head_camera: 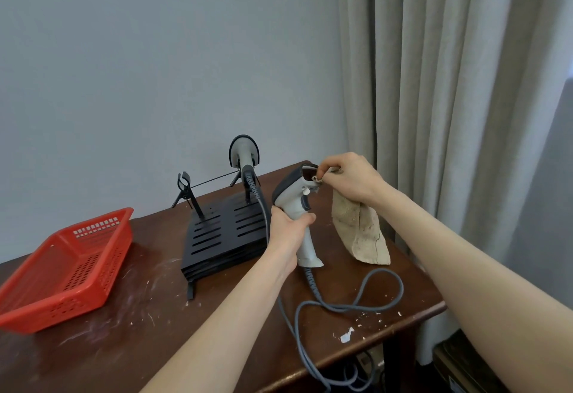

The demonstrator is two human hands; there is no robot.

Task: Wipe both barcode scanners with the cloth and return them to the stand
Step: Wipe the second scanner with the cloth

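Scanner in grey and white stands nearly upright just right of the black slotted stand, lifted off the brown table. Its long axis runs up from the handle foot, leaning left, and the head's window faces up and to the right. The left hand is wrapped tight round the handle, below the trigger. The right hand pinches a corner of the tan cloth against the window at the head; the rest of the cloth hangs down right of the scanner. A grey cable loops from the handle foot over the table's front edge. A second scanner sits on the stand's right holder, handle slanting down. A red basket lies left of the stand.
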